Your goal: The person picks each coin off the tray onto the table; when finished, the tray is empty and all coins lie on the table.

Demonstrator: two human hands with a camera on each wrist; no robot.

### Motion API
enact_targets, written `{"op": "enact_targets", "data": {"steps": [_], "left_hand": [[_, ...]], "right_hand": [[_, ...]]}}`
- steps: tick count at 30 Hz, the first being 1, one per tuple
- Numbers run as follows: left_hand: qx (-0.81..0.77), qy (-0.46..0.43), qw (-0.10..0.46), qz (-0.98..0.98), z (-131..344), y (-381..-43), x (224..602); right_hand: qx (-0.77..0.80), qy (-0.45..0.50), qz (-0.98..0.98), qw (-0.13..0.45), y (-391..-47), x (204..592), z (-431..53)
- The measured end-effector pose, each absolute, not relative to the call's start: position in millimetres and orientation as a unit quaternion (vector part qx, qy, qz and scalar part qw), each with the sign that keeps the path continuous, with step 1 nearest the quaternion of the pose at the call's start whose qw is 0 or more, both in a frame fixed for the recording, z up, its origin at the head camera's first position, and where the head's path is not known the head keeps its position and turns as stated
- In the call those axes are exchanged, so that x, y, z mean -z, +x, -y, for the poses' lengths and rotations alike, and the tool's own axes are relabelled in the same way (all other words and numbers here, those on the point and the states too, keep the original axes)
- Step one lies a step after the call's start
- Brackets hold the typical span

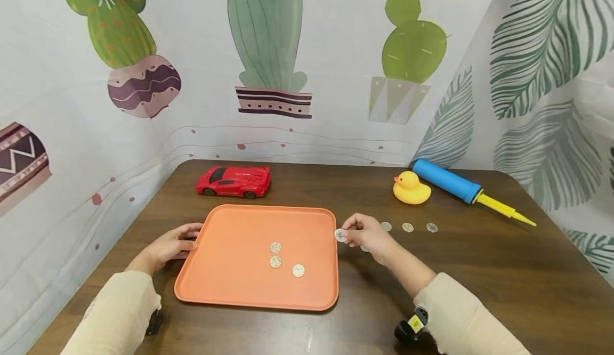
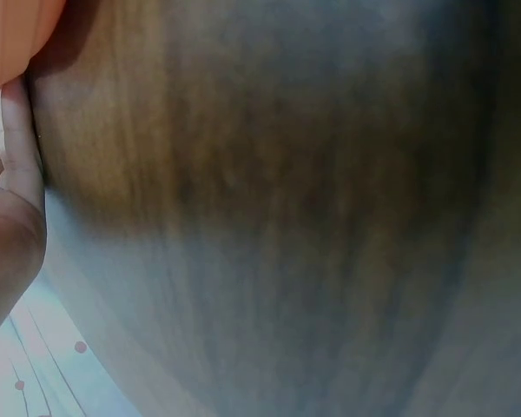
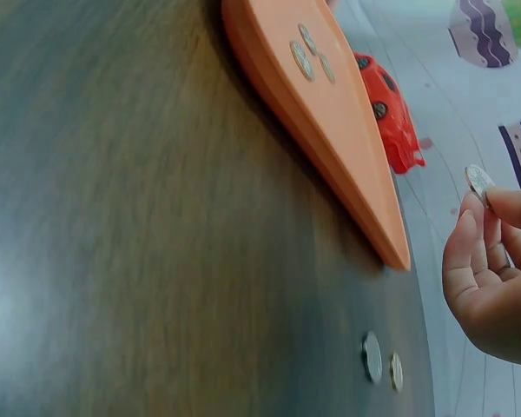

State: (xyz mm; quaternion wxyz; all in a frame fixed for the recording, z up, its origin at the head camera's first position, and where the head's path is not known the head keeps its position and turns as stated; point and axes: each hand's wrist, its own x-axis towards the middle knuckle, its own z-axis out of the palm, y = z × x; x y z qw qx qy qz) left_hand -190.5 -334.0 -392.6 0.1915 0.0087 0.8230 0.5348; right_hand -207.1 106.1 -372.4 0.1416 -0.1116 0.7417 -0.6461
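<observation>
An orange tray lies on the table with three silvery coins on it: one coin at the back, another coin just in front, and a third coin to their right. My left hand rests against the tray's left side, its fingers fairly straight at the rim. Between thumb and fingertips my right hand pinches a coin, held up by the tray's right edge. Several more coins lie on the table right of the tray, one partly hidden under the right hand.
Behind the tray stands a red toy car. A yellow rubber duck and a blue hand pump with a yellow nozzle are at the back right. A patterned cloth hangs behind the brown wooden table.
</observation>
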Motion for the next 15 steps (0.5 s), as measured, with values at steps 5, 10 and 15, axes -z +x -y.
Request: {"op": "enact_targets", "data": {"steps": [5,10,15], "left_hand": [[-0.533,0.003,0.191,-0.824,332.0,-191.3,393.9],[-0.535,0.002,0.193,-0.823,332.3,-191.0,393.9],[-0.54,0.006,0.191,-0.82,333.8,-190.5,394.0]], "right_hand": [[0.655,-0.099,-0.737,0.134,-203.6,371.1,-125.7],[0.654,-0.086,-0.739,0.134,-202.1,371.4,-143.9],[0.648,-0.079,-0.746,0.131,-200.2,370.0,-163.3]]}}
